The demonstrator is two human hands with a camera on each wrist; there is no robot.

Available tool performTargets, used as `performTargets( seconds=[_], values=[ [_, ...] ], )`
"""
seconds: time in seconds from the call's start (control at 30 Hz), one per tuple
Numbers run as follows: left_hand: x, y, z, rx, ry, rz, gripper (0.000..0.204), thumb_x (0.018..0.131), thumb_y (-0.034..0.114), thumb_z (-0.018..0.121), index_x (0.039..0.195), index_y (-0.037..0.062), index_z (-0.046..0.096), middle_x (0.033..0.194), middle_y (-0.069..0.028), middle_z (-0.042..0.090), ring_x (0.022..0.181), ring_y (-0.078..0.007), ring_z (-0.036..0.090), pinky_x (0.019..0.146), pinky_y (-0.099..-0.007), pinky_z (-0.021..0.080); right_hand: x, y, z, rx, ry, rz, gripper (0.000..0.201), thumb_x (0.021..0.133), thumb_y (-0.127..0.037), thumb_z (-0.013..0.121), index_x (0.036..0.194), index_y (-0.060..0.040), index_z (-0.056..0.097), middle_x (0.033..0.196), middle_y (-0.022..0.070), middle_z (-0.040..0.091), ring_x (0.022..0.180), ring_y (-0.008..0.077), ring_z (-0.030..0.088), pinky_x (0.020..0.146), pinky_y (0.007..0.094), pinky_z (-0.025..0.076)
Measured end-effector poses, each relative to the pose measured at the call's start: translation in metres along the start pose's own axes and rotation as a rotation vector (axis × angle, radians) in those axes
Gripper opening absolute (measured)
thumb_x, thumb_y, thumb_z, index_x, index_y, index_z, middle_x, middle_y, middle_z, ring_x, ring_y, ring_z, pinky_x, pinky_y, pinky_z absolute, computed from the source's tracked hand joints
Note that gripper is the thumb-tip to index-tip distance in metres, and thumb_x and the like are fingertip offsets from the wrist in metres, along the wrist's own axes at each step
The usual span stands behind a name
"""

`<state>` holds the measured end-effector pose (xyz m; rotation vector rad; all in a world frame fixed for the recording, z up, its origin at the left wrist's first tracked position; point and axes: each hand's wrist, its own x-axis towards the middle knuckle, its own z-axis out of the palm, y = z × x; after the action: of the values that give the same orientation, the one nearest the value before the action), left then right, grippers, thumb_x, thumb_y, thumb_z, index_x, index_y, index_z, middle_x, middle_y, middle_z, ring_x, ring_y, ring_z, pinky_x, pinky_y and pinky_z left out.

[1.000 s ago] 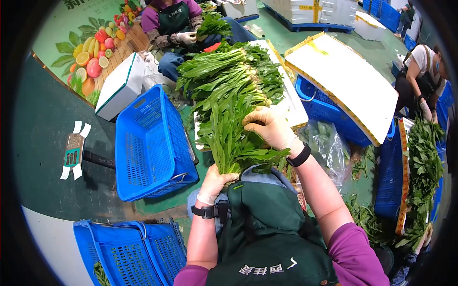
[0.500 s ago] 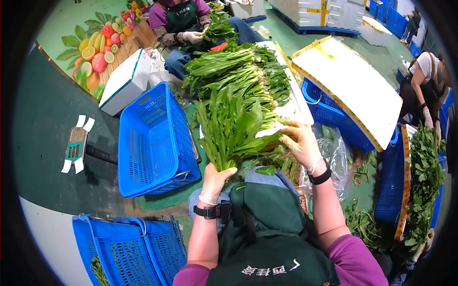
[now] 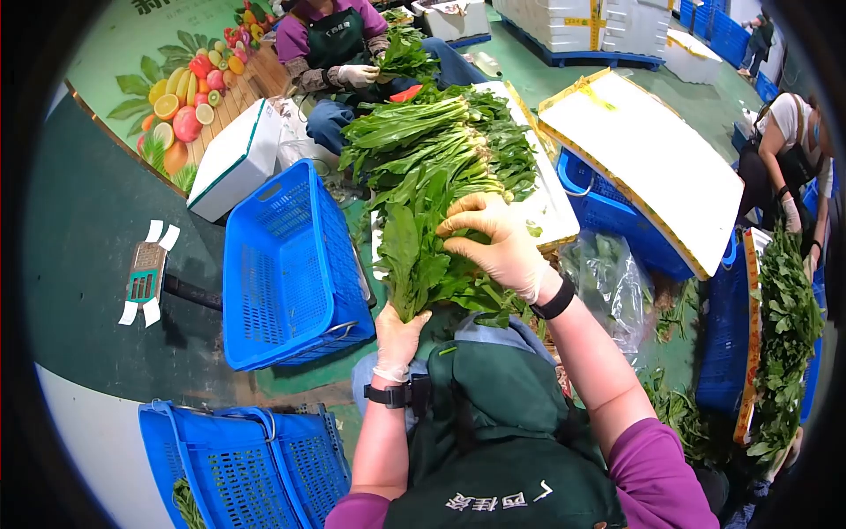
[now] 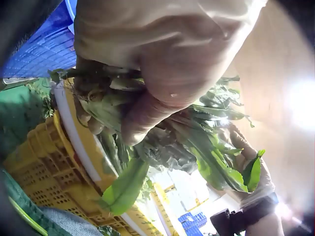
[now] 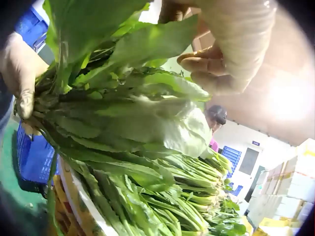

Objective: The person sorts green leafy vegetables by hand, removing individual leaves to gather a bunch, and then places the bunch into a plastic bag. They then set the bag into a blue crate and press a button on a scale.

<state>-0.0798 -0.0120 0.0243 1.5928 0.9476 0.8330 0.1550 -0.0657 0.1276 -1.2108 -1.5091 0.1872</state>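
In the head view my gloved left hand [image 3: 401, 339] grips a bunch of long-leafed greens [image 3: 407, 264] round its stem ends, the leaves fanning up and away. My gloved right hand [image 3: 500, 247] is at the right side of the leaves, fingers bent and thumb close to the index finger. In the right wrist view its curled fingers [image 5: 209, 69] are right by the leaf tips; I cannot tell whether they pinch a leaf. Beyond lies a pile of similar bunches [image 3: 414, 123] on a white foam lid [image 3: 551, 216], their pale stem ends pointing right.
An upright blue crate [image 3: 264, 256] stands left of the pile, near a scale display [image 3: 145, 271]. More blue crates [image 3: 238, 467] are at lower left. To the right are a clear plastic bag [image 3: 608, 291] and a slanted white lid [image 3: 643, 167] over a crate. Two people work nearby with greens.
My right hand moved right, away from the leaves, with its fingers spread, then came back to them with bent fingers. The left hand keeps its grip on the bunch.
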Motion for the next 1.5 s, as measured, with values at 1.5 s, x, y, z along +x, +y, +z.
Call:
performTargets(
  seconds=[1.5],
  values=[
    [0.0, -0.004, -0.004, -0.088, -0.112, -0.262, 0.039, 0.077, -0.008, 0.073, 0.115, -0.0023, 0.063, 0.107, -0.0058, 0.071, 0.09, -0.0142, 0.066, 0.083, -0.0272, 0.052, -0.046, 0.028, -0.022, 0.667, 0.166, 0.756, 0.026, 0.095, -0.023, 0.067, 0.111, -0.0027, 0.071, 0.085, -0.0004, 0.064, 0.075, 0.0064, 0.059, 0.066, 0.021, 0.051]
  ],
)
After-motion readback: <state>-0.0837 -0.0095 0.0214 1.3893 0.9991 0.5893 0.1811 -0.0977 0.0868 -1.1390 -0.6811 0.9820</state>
